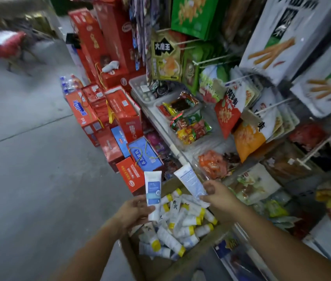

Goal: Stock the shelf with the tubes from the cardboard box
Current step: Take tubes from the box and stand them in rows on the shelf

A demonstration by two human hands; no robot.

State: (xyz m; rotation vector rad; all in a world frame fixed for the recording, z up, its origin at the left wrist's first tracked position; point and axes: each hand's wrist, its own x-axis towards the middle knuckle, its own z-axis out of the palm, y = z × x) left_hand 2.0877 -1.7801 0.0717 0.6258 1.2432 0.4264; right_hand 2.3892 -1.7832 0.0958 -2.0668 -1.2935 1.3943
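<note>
Over the cardboard box (pixel 205 246) of loose tubes (pixel 183 226), the left grip (pixel 134 211) is grasping one tube (pixel 153 193) upright while the right grip (pixel 217 197), nearer the shelf (pixel 161 128), is pinching a second tube (pixel 191 182) slanting up-left

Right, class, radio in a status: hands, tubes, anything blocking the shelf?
Left hand grips one tube, upright over the cardboard box. Right hand pinches second tube, tilted toward the shelf. Many tubes left in box. Snack packets crowd the shelf.
</note>
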